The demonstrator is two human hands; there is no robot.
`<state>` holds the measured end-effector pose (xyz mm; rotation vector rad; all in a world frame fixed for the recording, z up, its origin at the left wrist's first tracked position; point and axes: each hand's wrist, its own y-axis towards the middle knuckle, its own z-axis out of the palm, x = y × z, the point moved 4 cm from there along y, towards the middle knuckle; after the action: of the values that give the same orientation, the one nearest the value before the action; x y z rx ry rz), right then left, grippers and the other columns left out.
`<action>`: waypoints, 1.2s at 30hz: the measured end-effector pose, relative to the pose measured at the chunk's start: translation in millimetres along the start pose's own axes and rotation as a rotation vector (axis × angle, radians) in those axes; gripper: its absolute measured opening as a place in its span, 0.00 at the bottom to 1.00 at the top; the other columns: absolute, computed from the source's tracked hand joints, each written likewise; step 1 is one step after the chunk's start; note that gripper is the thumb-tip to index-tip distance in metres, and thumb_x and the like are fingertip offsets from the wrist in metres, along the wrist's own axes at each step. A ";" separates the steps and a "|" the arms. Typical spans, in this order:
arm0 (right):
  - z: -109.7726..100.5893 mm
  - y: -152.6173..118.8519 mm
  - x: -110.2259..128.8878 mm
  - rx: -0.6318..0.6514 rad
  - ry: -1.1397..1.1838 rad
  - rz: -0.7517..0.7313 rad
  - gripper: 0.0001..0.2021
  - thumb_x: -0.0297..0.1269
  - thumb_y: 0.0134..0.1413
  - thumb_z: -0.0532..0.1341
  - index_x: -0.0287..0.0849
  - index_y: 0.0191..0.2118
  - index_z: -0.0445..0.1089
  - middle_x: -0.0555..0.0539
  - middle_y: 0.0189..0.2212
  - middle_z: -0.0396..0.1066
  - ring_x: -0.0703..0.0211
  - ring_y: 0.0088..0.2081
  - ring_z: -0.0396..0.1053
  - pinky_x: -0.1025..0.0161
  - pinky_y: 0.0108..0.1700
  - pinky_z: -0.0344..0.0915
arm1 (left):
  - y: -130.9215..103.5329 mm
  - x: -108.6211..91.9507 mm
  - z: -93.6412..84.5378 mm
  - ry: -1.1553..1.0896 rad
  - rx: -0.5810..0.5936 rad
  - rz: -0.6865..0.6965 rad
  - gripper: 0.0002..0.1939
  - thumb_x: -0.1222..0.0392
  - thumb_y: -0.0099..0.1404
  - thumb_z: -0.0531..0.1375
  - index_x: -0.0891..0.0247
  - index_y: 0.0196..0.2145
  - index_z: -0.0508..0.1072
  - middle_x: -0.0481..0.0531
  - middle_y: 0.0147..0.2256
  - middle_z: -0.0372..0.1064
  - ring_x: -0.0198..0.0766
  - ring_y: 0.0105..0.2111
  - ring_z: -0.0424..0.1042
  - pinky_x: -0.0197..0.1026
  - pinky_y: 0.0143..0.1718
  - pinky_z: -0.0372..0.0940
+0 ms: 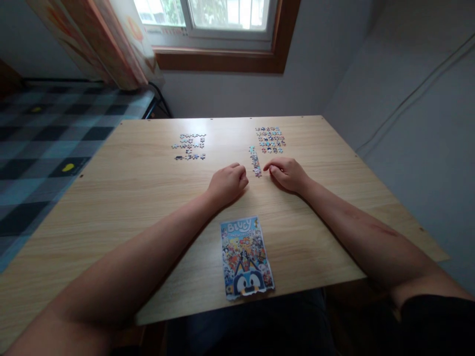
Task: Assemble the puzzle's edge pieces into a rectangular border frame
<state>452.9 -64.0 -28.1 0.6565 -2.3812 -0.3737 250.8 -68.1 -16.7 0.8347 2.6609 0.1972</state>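
Note:
A narrow strip of joined jigsaw pieces [255, 162] lies on the table between my two hands. My left hand [228, 184] rests to the left of the strip, curled into a fist, with nothing visible in it. On the strip's right side, my right hand [287, 174] has its index finger stretched towards the pieces, apart from the thumb. Its other fingers are bent and partly hidden. Neither hand clearly touches the strip. Close to the near edge lies a picture sheet [247, 257] lettered "BLUEY", with a ragged bottom edge.
Rows of loose jigsaw pieces [270, 139] lie beyond my right hand. Another group of pieces [190, 146] is spread at the far left of the wooden table [141, 198]. A bed with a checked cover [55, 128] stands left; walls border the far and right sides.

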 end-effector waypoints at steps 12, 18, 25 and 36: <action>6.5 -4.9 7.2 0.068 0.002 0.021 0.13 0.33 0.61 0.53 0.44 0.39 0.77 0.47 0.36 0.78 0.55 0.38 0.74 0.61 0.42 0.66 | -11.3 1.8 -0.6 0.049 0.058 -0.016 0.11 0.61 0.68 0.52 0.61 0.34 0.73 0.53 0.36 0.72 0.39 0.34 0.71 0.40 0.35 0.62; 10.3 -6.3 4.9 0.079 0.028 0.052 0.14 0.35 0.62 0.52 0.45 0.40 0.76 0.47 0.37 0.78 0.54 0.39 0.74 0.60 0.43 0.66 | -14.8 3.9 -6.5 -0.098 -0.007 0.000 0.10 0.62 0.66 0.53 0.61 0.28 0.70 0.50 0.31 0.70 0.37 0.31 0.67 0.39 0.32 0.59; 11.5 -6.0 8.6 0.121 0.025 0.025 0.14 0.34 0.63 0.52 0.45 0.41 0.76 0.47 0.37 0.77 0.55 0.38 0.74 0.60 0.43 0.67 | -22.4 13.1 -12.1 -0.371 -0.138 0.041 0.20 0.62 0.65 0.53 0.62 0.17 0.54 0.45 0.19 0.54 0.31 0.21 0.56 0.38 0.26 0.49; 14.4 -4.3 7.6 0.148 0.047 0.046 0.15 0.35 0.64 0.50 0.44 0.42 0.75 0.45 0.38 0.77 0.55 0.40 0.74 0.58 0.44 0.68 | -44.9 -36.9 -110.0 -0.734 -0.552 0.203 0.19 0.53 0.71 0.53 0.61 0.22 0.60 0.46 0.20 0.57 0.31 0.20 0.58 0.37 0.22 0.54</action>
<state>440.1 -70.3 -37.0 0.6685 -2.3902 -0.1615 215.4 -129.2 85.7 0.7853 1.7180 0.5295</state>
